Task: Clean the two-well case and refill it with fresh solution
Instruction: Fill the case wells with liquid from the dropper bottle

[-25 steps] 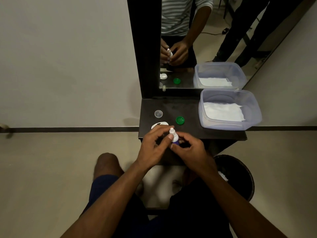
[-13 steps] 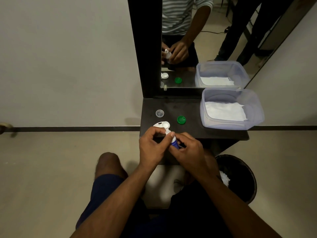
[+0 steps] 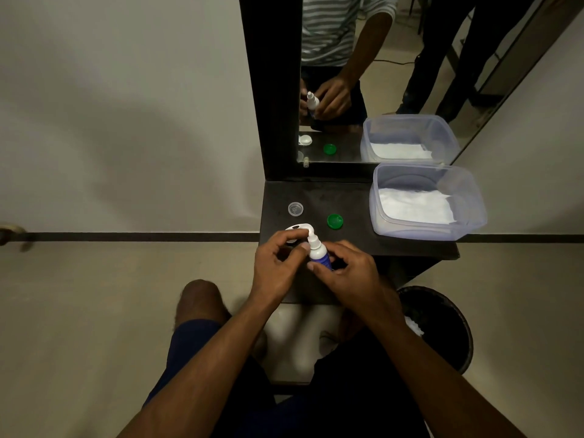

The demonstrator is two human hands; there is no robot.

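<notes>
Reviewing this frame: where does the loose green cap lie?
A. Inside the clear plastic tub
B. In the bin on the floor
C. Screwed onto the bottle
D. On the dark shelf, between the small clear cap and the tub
D: the green cap sits alone on the dark shelf, right of the small clear cap and left of the clear tub, touching neither.

plastic tub (image 3: 467,200) with white tissue (image 3: 414,206) | black bin (image 3: 455,314) | mirror (image 3: 395,42)
</notes>
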